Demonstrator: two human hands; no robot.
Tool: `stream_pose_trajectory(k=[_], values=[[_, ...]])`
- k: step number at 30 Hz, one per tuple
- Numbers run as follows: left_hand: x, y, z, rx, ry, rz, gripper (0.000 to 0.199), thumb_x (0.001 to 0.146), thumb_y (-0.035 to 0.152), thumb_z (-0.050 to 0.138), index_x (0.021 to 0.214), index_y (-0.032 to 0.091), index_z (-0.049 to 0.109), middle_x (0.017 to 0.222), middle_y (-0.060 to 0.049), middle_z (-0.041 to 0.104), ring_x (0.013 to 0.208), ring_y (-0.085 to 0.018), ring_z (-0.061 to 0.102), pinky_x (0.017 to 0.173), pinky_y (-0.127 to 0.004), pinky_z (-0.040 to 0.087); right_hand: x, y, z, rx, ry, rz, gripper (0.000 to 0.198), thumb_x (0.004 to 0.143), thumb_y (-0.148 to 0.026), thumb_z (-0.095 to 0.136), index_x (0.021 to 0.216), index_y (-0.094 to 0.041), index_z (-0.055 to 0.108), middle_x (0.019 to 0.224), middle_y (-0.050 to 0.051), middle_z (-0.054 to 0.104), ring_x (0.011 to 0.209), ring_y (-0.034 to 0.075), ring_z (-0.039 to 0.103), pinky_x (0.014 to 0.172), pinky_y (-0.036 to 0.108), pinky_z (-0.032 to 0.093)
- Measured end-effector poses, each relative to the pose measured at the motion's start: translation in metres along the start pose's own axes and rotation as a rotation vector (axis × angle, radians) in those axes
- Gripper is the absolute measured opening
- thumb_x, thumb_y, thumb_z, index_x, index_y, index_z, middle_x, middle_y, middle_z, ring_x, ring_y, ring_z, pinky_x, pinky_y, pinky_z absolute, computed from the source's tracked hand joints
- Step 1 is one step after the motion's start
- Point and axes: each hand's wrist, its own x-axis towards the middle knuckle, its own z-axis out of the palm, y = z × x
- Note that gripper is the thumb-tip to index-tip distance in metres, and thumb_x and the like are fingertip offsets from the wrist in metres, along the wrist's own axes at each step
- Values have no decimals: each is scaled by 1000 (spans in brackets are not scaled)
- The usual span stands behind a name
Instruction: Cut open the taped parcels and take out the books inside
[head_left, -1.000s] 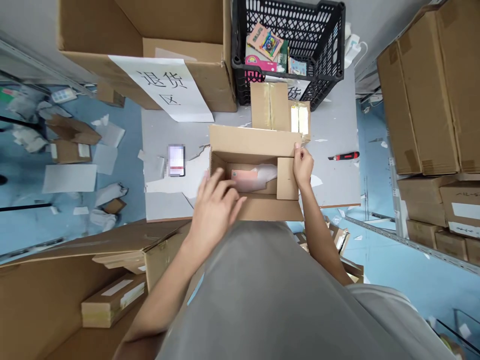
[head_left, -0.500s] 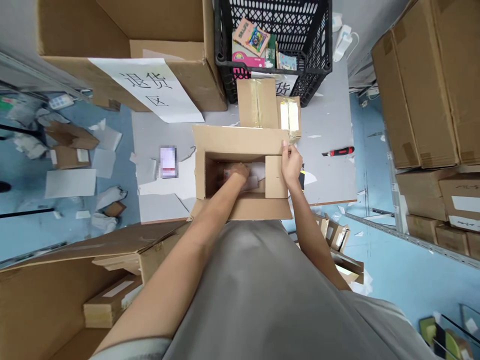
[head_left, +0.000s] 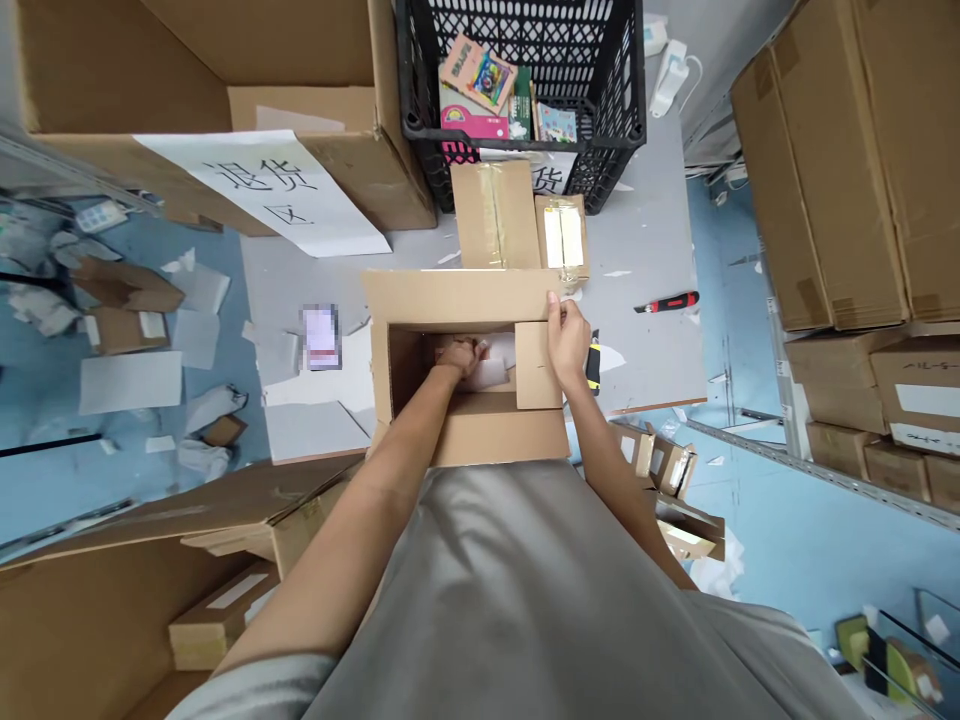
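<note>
An open cardboard box [head_left: 465,300] sits before me at the table's near edge, flaps folded outward. Inside it, my left hand [head_left: 459,357] has its fingers curled at the contents; whatever they grip is hidden. Crumpled whitish wrapping [head_left: 491,372] lies beside those fingers, with a small reddish patch near the fingertips. At the box's right side, my right hand [head_left: 568,338] pinches the corner where the flaps meet, thumb pointing up. A yellow and black tool [head_left: 593,365] lies close to the right wrist, partly covered.
Two taped cartons [head_left: 495,215] stand behind the box, before a black crate [head_left: 525,140] of small books and packets. A large carton [head_left: 405,190] with a paper sign is at back left. A red cutter [head_left: 667,302] and phone-like item [head_left: 322,337] lie on the table.
The view has shifted, so the box and table appear farther left and lower. Inside the box, my left hand's fingers have turned toward the right. The right hand stays on the box corner.
</note>
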Motion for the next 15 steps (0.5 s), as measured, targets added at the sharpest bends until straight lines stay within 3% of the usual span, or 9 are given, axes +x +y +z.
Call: stream_pose_trajectory(k=[5, 15], values=[[2, 0, 3, 25, -17, -10, 46, 108, 43, 77, 146, 19, 68, 146, -14, 69, 125, -29, 73, 105, -52, 65, -1, 0, -1, -13, 6, 9, 58, 119, -68, 33, 88, -26, 59, 90, 7, 74, 86, 25, 66, 86, 34, 45], [-4, 0, -6, 44, 53, 94, 45, 109, 43, 75, 146, 19, 68, 147, -14, 69, 127, -30, 72, 107, -53, 65, 0, -2, -1, -35, 25, 6, 57, 119, -68, 31, 86, -27, 54, 89, 6, 72, 85, 25, 66, 87, 34, 46]])
